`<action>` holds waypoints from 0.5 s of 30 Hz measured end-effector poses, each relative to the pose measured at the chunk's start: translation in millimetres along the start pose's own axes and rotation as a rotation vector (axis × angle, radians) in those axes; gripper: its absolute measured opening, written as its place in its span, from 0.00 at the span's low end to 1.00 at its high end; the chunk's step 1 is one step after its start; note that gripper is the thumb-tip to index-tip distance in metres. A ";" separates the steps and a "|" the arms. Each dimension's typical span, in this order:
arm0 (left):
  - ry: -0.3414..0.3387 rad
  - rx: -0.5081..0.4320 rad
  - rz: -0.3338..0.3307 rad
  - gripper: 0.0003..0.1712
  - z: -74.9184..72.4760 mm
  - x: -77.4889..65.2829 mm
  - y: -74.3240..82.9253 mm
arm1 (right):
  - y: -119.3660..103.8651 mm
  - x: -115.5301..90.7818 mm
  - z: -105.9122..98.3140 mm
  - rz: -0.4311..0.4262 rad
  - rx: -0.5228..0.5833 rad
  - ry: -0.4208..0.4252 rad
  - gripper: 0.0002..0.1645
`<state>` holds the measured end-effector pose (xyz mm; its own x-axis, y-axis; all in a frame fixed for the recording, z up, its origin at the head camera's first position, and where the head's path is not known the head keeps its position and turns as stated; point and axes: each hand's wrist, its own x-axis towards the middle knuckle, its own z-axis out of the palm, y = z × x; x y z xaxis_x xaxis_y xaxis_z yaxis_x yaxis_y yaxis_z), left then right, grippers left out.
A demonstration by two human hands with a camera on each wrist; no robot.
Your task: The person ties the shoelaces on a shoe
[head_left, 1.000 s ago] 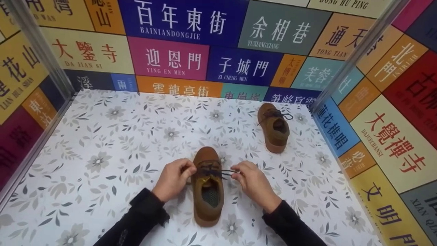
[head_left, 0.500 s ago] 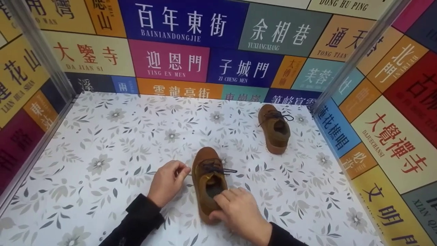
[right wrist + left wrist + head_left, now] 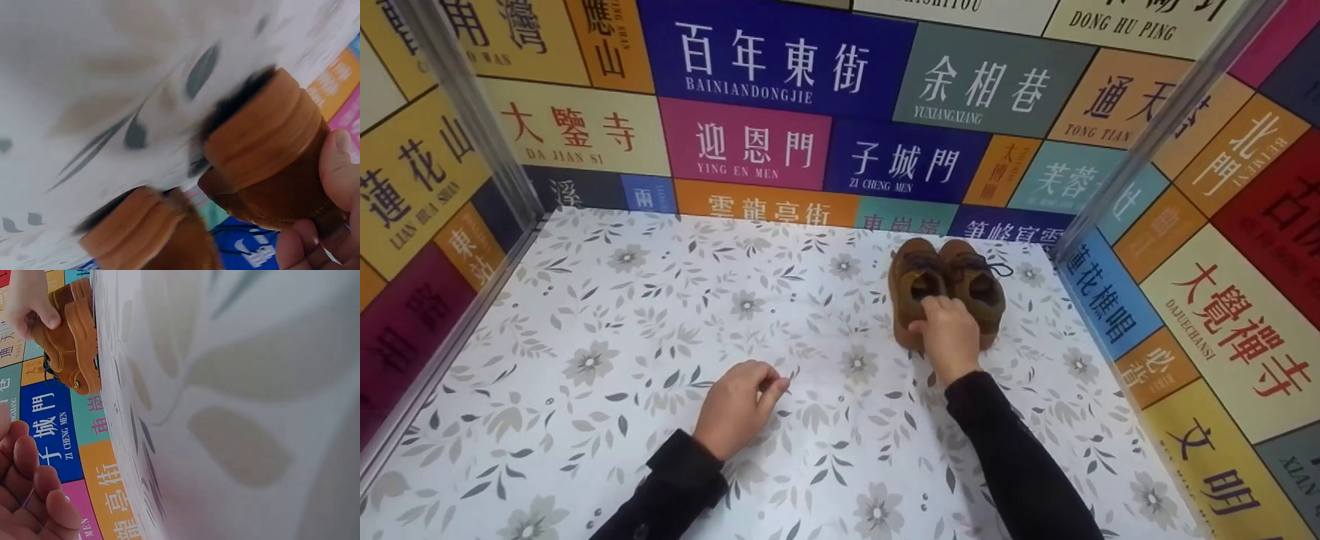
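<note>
My right hand (image 3: 950,335) pinches the heel of a brown lace-up shoe (image 3: 905,294) at the back right. In the right wrist view, the thumb and fingers grip the heel of this shoe (image 3: 281,169), whose sole appears slightly raised. Close alongside, on its right, sits a matching brown shoe (image 3: 987,304) with dark laces; both toes point to the back wall. My left hand (image 3: 741,409) is held near the middle front, fingers loosely curled around nothing. From the left wrist view, a tan side and sole of the shoe (image 3: 70,343) show.
A white surface (image 3: 660,315) with grey flowers and leaves lies beneath. Colourful panels with lettering (image 3: 746,142) close off the back and both sides. Clear upright strips (image 3: 1155,127) stand at the back corners.
The right hand has let go of the laces, taken the nearer shoe by its heel and carried it away to the back right beside the other. The left hand has stayed near its place.
</note>
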<state>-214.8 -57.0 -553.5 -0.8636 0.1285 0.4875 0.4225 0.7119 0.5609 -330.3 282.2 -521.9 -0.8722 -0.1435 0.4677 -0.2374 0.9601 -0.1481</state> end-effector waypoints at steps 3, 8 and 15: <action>-0.011 0.007 0.012 0.09 2.3 1.4 1.3 | 11.2 11.7 1.4 0.093 -0.015 -0.040 0.27; -0.019 -0.011 -0.004 0.09 3.2 -0.8 0.6 | 20.0 5.1 -6.9 0.162 0.022 -0.130 0.43; -0.077 0.024 -0.041 0.17 -26.9 10.7 -24.5 | 63.8 -26.6 -33.0 0.288 0.136 0.044 0.49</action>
